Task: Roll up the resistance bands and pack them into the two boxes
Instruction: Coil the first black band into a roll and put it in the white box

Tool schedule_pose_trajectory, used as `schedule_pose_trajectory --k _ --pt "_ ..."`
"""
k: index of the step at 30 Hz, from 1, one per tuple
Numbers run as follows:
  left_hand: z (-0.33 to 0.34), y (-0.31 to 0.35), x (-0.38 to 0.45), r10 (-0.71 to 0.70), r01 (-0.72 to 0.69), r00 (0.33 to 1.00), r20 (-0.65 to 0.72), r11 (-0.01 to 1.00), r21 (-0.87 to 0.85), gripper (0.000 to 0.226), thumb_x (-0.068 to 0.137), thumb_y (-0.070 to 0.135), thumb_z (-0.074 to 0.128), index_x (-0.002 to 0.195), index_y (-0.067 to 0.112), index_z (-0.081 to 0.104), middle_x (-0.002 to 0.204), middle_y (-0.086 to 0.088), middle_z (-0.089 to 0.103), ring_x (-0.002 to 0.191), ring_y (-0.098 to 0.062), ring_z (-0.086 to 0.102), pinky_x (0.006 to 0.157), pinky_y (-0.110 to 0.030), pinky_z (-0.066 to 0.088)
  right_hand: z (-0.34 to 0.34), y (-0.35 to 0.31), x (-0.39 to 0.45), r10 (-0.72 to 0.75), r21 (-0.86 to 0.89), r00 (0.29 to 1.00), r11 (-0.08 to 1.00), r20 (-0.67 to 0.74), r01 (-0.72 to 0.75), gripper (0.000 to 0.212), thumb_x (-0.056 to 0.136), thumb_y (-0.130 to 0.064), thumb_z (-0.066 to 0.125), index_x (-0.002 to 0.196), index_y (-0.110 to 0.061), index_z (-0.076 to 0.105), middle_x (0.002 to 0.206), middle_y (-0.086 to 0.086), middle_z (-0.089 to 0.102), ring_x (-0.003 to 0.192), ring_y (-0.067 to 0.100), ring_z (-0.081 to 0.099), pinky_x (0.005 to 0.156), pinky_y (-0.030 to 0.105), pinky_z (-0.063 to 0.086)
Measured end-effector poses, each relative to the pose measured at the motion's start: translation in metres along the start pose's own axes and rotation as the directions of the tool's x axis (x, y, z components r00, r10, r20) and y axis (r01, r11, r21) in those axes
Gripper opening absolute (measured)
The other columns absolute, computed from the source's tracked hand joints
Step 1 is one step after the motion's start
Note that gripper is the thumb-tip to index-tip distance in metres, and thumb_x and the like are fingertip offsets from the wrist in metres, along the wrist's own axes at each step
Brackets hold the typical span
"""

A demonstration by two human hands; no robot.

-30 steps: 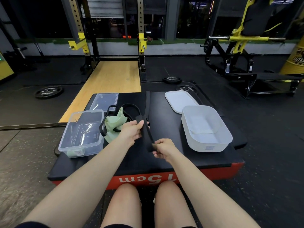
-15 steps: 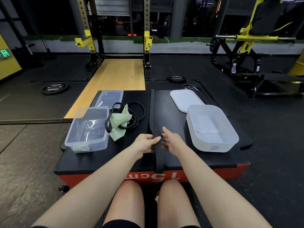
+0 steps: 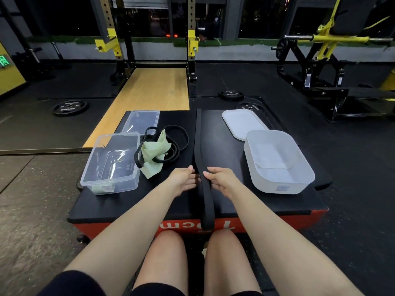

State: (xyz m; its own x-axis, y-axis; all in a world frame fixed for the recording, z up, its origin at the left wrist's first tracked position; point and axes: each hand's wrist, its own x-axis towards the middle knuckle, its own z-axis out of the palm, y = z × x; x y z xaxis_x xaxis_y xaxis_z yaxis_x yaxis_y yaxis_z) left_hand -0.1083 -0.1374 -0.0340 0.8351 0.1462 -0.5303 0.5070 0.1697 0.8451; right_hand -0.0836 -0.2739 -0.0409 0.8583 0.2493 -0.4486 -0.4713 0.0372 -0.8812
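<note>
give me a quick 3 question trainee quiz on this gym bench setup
1. True or false: the wide black band lies stretched lengthwise between the clear box and the white box.
2. Which item is tangled with the thin black bands? A) a green band B) a red towel C) a white lid
3. Fill in: both boxes are ____ of bands.

Key:
1. True; the left hand and right hand touch it from either side, and its near end hangs over the platform edge.
2. A, the green band.
3. Empty.
</note>
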Motion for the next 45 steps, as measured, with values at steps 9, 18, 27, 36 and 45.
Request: schedule_pose_trajectory --k 9,18,27,36,45 --pt "0.023 0.002 0.043 -0.004 0.0 0.999 -0.048 0.996 -0.091 0.043 0.092 -0.001 0.054 0.133 0.002 0.046 0.127 -0.017 0.058 0.115 -0.026 0.058 0.092 -0.034 0.047 -0.015 -0.002 0.024 0.078 -0.099 0.997 0.992 -0.008 -0.079 0.025 0.093 -0.017 0.06 0.113 -0.003 0.057 0.084 0.009 0.067 0.071 0.018 0.066 0.057 0.025 0.055" --pt "0.012 -0.009 0.071 0.013 -0.008 0.998 -0.06 0.997 0.082 0.049 0.09 0.001 0.057 0.136 0.001 0.043 0.11 -0.013 0.06 0.097 -0.019 0.058 0.08 -0.036 0.051 -0.007 0.001 0.079 0.024 -0.234 0.986 0.97 -0.166 -0.063 0.037 0.087 -0.005 0.066 0.121 0.004 0.056 0.104 0.018 0.062 0.087 0.022 0.061 0.072 0.03 0.052" --pt "0.02 0.002 0.112 0.12 -0.086 0.98 -0.16 0.975 0.206 0.048 0.088 -0.004 0.057 0.134 0.007 0.049 0.133 -0.008 0.055 0.121 -0.02 0.053 0.083 -0.033 0.052 -0.002 -0.002 0.116 -0.075 -0.388 0.957 0.921 -0.28 -0.041 0.03 0.085 -0.005 0.067 0.115 -0.006 0.065 0.107 0.015 0.067 0.089 0.027 0.068 0.079 0.036 0.057" --pt "0.026 0.007 0.145 0.217 -0.136 0.949 -0.229 0.937 0.322 0.05 0.083 -0.008 0.057 0.13 0.011 0.054 0.128 -0.005 0.059 0.107 -0.017 0.058 0.089 -0.037 0.053 0.0 -0.011 0.149 -0.147 -0.489 0.944 0.872 -0.294 -0.016 0.029 0.085 -0.008 0.066 0.113 -0.012 0.068 0.106 0.01 0.068 0.074 0.021 0.065 0.08 0.04 0.058" --pt "0.027 0.02 0.172 0.278 -0.177 0.932 -0.234 0.91 0.375 0.048 0.084 -0.006 0.057 0.129 0.008 0.055 0.128 -0.007 0.06 0.116 -0.021 0.057 0.097 -0.039 0.049 0.004 -0.022 0.176 -0.206 -0.541 0.929 0.841 -0.308 0.007 0.027 0.083 -0.01 0.067 0.109 -0.015 0.07 0.105 0.011 0.069 0.091 0.028 0.067 0.08 0.045 0.057"
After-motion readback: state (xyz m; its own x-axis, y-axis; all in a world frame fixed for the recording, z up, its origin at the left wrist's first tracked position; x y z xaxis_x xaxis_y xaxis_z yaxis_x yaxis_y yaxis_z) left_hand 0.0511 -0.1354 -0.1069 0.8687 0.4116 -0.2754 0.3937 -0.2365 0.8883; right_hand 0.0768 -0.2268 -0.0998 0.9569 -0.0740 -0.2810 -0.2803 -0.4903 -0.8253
